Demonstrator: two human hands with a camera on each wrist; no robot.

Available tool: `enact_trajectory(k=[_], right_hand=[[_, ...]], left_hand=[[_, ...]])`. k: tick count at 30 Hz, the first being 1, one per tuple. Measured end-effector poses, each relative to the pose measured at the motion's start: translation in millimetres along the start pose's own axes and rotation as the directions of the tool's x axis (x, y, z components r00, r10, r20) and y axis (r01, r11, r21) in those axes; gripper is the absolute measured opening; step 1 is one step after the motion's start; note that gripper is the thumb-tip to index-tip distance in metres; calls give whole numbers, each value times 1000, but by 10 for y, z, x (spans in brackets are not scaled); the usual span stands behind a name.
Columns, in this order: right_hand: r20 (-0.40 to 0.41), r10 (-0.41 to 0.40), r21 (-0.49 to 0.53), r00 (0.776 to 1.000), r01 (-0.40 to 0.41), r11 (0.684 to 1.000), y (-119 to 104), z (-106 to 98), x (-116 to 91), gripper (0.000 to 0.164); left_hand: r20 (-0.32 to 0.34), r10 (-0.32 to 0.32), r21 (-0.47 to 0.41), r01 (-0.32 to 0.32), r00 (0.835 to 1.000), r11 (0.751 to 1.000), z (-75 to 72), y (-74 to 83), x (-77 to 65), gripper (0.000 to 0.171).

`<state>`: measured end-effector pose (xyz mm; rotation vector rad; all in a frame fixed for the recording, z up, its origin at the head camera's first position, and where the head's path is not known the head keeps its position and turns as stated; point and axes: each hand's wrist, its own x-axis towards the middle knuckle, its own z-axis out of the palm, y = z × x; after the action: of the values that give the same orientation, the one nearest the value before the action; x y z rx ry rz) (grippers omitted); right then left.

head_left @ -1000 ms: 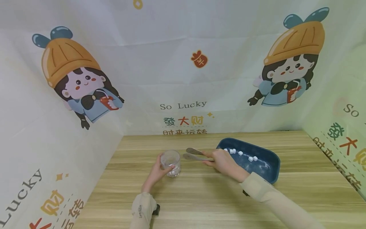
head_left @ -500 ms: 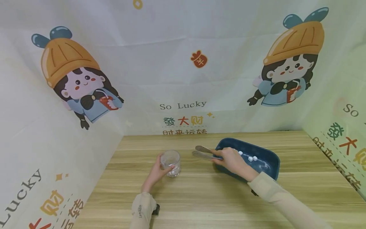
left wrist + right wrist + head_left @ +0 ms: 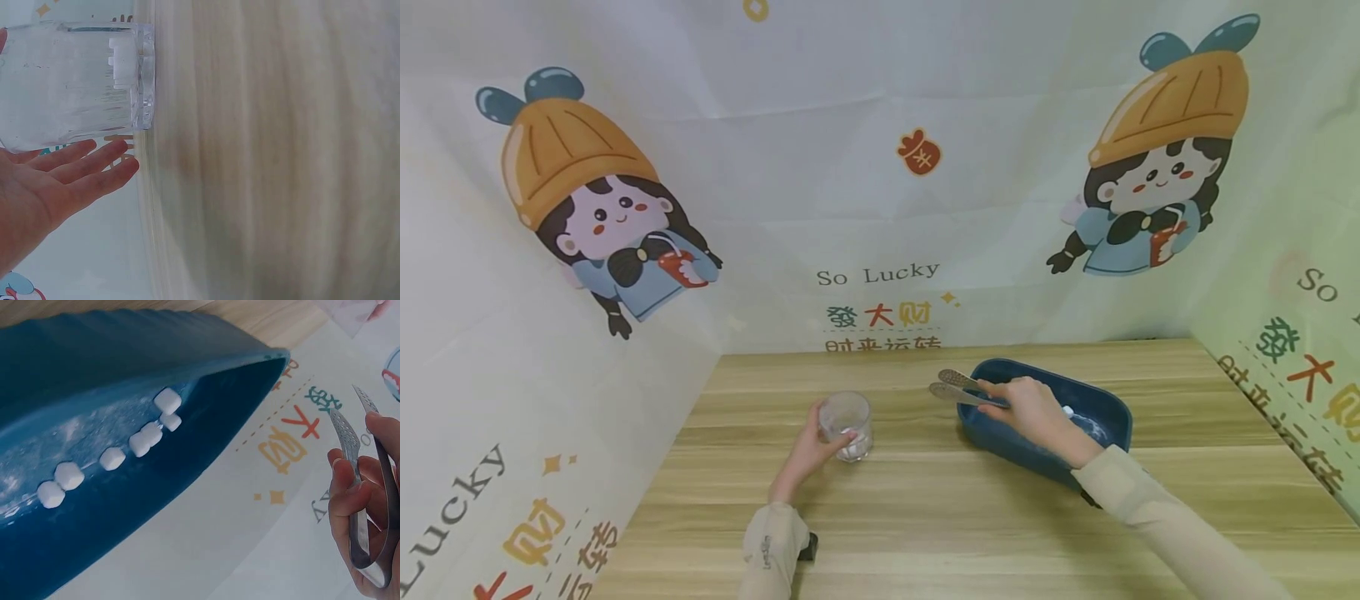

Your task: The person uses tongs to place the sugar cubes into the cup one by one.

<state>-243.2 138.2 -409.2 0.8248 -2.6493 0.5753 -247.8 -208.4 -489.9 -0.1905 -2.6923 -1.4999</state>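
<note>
A clear glass (image 3: 847, 417) stands upright on the table, with white cubes (image 3: 124, 62) at its bottom. My left hand (image 3: 805, 457) grips the glass from the left, thumb across its near side. In my right hand (image 3: 1037, 412) I hold metal tongs (image 3: 961, 395), their perforated tips spread apart with nothing between them. The hand and tongs are above the left end of a deep blue tray (image 3: 1015, 446). Several white cubes (image 3: 112, 459) lie along the tray's inner edge in the right wrist view; in the head view my hand hides most of them.
The wood-grain table (image 3: 917, 517) carries the glass on the left and the tray on the right. A printed cloth (image 3: 880, 208) with cartoon figures hangs behind and at both sides of the table.
My right hand has moved right with the tongs, away from the glass and over the tray, covering more of the cubes. My left hand and the glass have stayed in place.
</note>
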Motion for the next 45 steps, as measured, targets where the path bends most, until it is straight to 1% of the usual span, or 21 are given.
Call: enact_trajectory(k=[9,20,27,35,40,45], right_hand=[[42,68,-16,997,-68,998,123,-82,-47,42],[51,96,-21,994,-95,995,301,-171,-76,44],[66,98,-49,993,-95,994,371,-164,-64,43],[101,98,-71,990,-91,993,412,-163,-21,41],[118,77,-121,990,-62,991,473,-155,-3,39],[131,65,-185,989,-40,982,541,-124,-3,35]], left_hand=[[2,-10,-5,10,1000,1000,-5,-5,-1,81],[-8,-15,-9,15,1000,1000,-4,7,-22,81],[-11,0,-3,0,1000,1000,-7,-3,-6,80],[-13,-1,-7,1,1000,1000,-12,3,1,79],[-20,6,4,-6,1000,1000,-11,4,-1,79],[-10,3,8,-3,1000,1000,-10,19,-8,82]])
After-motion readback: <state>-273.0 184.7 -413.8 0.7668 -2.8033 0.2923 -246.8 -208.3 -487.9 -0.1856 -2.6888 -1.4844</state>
